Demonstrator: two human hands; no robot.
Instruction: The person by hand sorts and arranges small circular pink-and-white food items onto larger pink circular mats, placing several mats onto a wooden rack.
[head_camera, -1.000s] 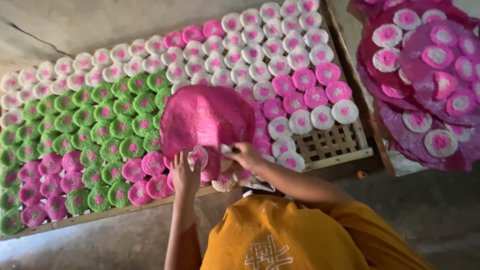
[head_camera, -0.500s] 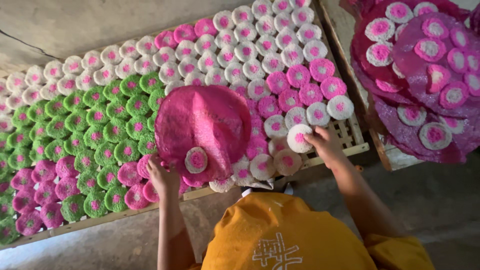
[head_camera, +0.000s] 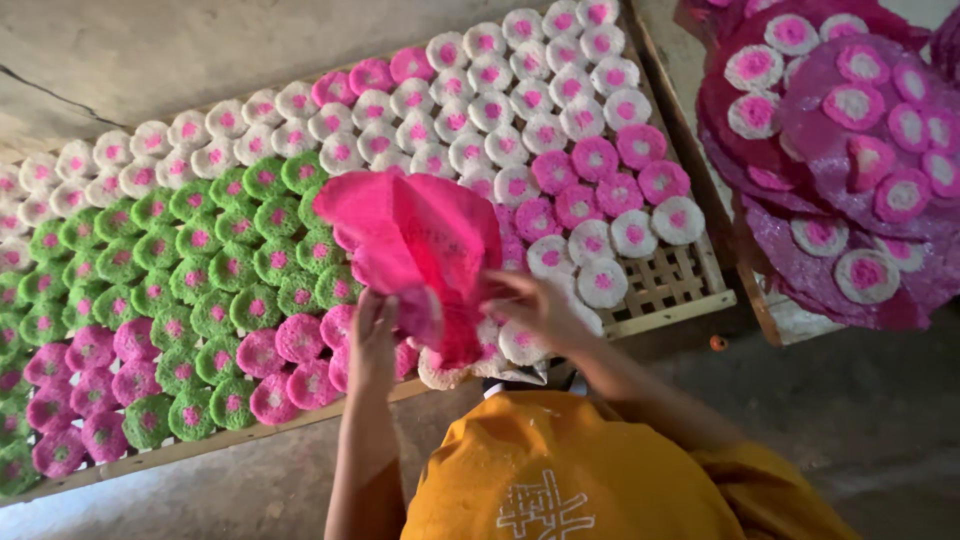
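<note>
A large bright pink round sheet (head_camera: 415, 240) is bent and folded up over the front part of a bamboo rack (head_camera: 672, 290). My left hand (head_camera: 372, 338) grips its lower edge from below. On its lower right edge my right hand (head_camera: 535, 312) pinches the fold. The rack is covered with several small round cakes with pink centres: white ones (head_camera: 480, 100) at the back, green ones (head_camera: 190, 260) on the left, pink ones (head_camera: 600, 170) on the right. A few white cakes (head_camera: 602, 282) lie just right of my right hand.
At the right stands a second stack of big purple-pink round sheets (head_camera: 850, 240) carrying several white-and-pink cakes. The rack's front right corner shows bare lattice. Grey concrete floor (head_camera: 880, 420) lies in front. An orange shirt (head_camera: 590, 480) fills the lower middle.
My right hand came back from the white cakes at the rack's right to the pink sheet. The sheet, flat before, is now lifted and folded between both hands.
</note>
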